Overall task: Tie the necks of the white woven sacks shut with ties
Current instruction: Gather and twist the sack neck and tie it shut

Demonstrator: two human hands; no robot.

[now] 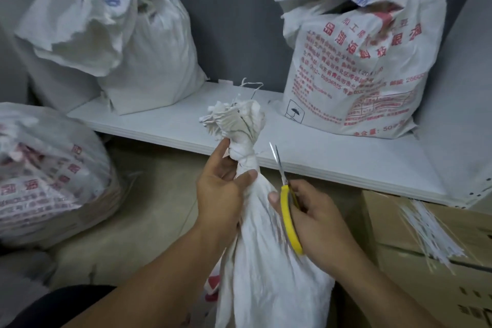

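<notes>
A white woven sack [266, 274] stood low in the centre, before a white shelf [165, 125]. Its neck was bunched, wrinkled and bound by a thin tie [247, 159]. The left hand [221, 189] gripped the neck just below the tie. The right hand [314, 216] held yellow scissors [286, 202], blades parted beside it. A careless snip might cut the knot or cloth, loosening the neck.

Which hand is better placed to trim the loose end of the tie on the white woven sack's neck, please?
Likely right. The right hand holds the yellow-handled scissors, blades beside the white tie; the left hand grips the white woven sack at its neck.
</notes>
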